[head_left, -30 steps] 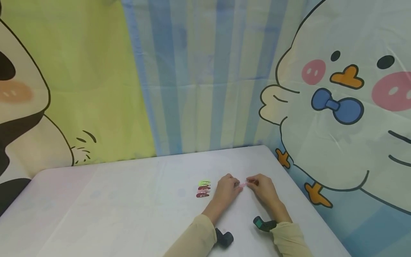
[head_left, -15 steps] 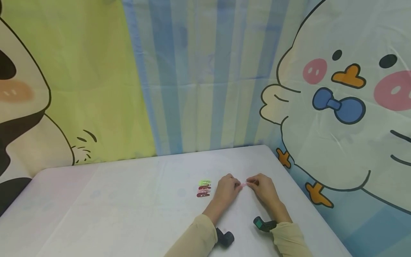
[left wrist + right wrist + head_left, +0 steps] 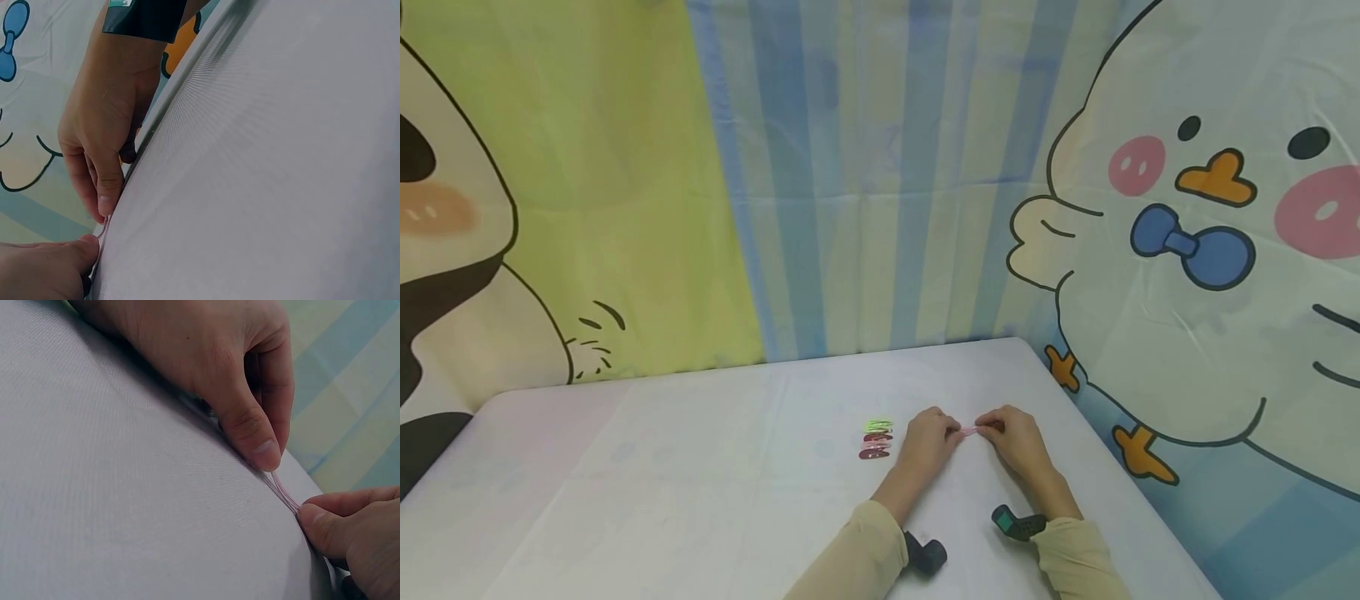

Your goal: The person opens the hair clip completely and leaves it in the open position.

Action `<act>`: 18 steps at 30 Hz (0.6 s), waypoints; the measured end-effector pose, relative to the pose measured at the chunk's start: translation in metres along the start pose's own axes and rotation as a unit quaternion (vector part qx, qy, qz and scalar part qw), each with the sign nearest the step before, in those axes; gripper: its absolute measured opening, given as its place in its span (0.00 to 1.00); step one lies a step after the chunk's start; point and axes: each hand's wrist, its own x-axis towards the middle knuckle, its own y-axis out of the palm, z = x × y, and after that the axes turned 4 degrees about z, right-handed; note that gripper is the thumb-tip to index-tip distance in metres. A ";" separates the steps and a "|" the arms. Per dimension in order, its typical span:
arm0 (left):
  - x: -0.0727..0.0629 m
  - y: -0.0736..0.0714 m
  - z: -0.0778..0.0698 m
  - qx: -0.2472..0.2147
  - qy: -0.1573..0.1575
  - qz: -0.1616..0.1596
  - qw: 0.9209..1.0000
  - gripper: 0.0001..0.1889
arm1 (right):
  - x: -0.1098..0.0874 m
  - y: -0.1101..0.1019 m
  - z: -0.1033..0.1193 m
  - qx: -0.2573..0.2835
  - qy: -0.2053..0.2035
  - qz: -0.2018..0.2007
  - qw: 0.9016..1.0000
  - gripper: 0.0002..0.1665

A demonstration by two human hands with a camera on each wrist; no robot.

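Observation:
A slim pink hair clip (image 3: 968,431) is stretched between my two hands, low over the white table. My left hand (image 3: 931,440) pinches its left end between thumb and fingers. The other end is pinched by my right hand (image 3: 1017,443). In the right wrist view the clip (image 3: 284,492) looks like thin strips, slightly apart near the left hand (image 3: 240,381); its ends are hidden under the fingertips. Left of my hands lie several snap hair clips in a short column: a yellow-green clip (image 3: 877,426), a dark red clip (image 3: 874,454), others between them.
The white table (image 3: 662,483) stretches far to the left. Its right edge runs close beside my right arm. Behind it hang printed cloths, one with blue stripes (image 3: 865,208). Each wrist carries a dark device, such as the one on the left (image 3: 925,557).
Both hands stay in nearly the same place. The pink clip between them is turned slightly and lies a little more level now. The column of clips has not moved on the table.

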 end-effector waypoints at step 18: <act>-0.002 -0.005 -0.003 -0.030 0.003 -0.012 0.999 0.08 | 0.000 -0.001 0.000 0.026 0.011 0.018 0.999 0.05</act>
